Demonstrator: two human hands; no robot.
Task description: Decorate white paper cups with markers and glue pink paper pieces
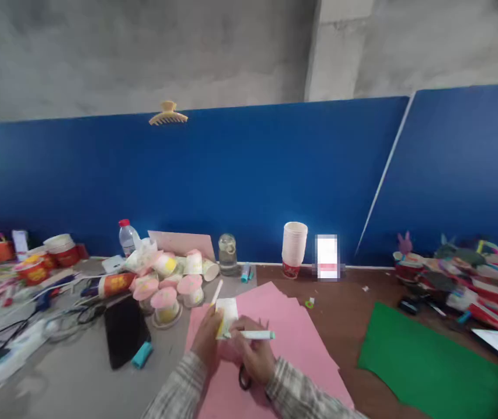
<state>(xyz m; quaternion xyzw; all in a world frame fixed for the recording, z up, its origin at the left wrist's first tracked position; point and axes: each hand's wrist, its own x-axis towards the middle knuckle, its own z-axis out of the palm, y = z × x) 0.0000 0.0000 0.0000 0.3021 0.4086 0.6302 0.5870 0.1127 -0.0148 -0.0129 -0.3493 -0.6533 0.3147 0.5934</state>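
Observation:
My left hand [207, 336] is closed round a small white and yellow paper cup [228, 314], with a slim white and yellow pen [217, 292] sticking up by its fingers. A marker with a light green end [258, 335] lies in the grip of my right hand [253, 352], its tip against the cup's right side. Both hands are over pink paper sheets [292, 331]. Beneath my right hand, the black handle of scissors [244, 378] shows; their blades are mostly hidden.
Pink-topped paper cups [164, 304], a black phone [125, 331] and a teal cap [142, 355] sit on the left. Behind are a glass jar [227, 256] and stacked white cups [294, 247]. Green paper [432, 366] and cluttered crafts [484, 279] are on the right.

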